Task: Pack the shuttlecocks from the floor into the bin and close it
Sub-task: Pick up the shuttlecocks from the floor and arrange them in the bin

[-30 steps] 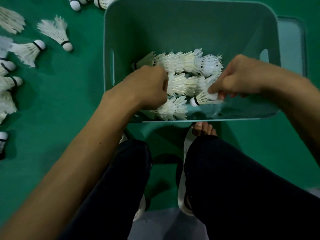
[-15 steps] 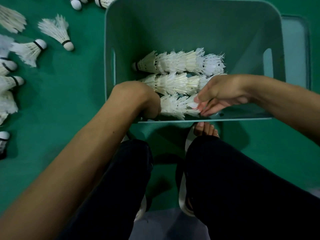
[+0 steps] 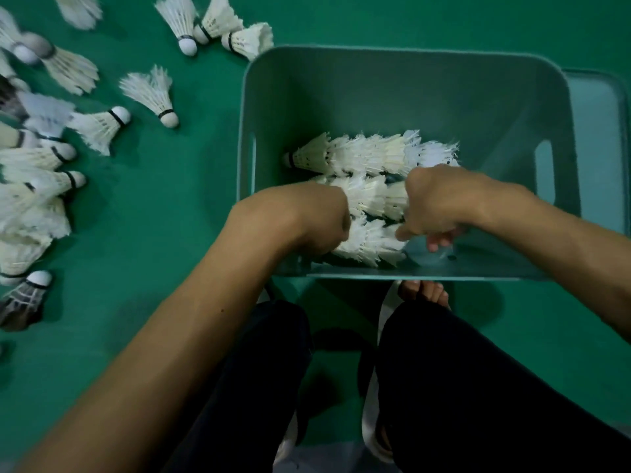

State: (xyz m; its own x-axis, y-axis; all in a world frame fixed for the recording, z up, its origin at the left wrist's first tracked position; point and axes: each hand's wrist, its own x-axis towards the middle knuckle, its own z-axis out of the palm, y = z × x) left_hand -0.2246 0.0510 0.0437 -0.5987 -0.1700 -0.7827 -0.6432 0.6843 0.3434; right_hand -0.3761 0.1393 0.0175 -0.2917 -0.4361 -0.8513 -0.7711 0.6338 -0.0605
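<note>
A teal bin [image 3: 409, 54] stands open on the green floor in front of my knees. Inside lie three rows of white shuttlecocks nested end to end: a far row [image 3: 362, 155], a middle row [image 3: 372, 196] and a near row [image 3: 368, 242]. My left hand [image 3: 317, 216] is curled over the left end of the near row, its fingers hidden beneath it. At that row's right end my right hand [image 3: 435, 206] curls round the feathers, thumb on them and fingertips showing below.
Several loose shuttlecocks [image 3: 153, 93] lie on the floor left of the bin, with a heap [image 3: 34, 186] at the left edge and three [image 3: 218, 27] by the bin's far left corner. The teal lid [image 3: 597, 138] lies right of the bin. My sandalled foot [image 3: 423, 291] touches its near wall.
My right hand brought a shuttlecock down and pushed it onto the near row's right end, then closed over that end. My left hand slid down from the middle row to the near row's left end.
</note>
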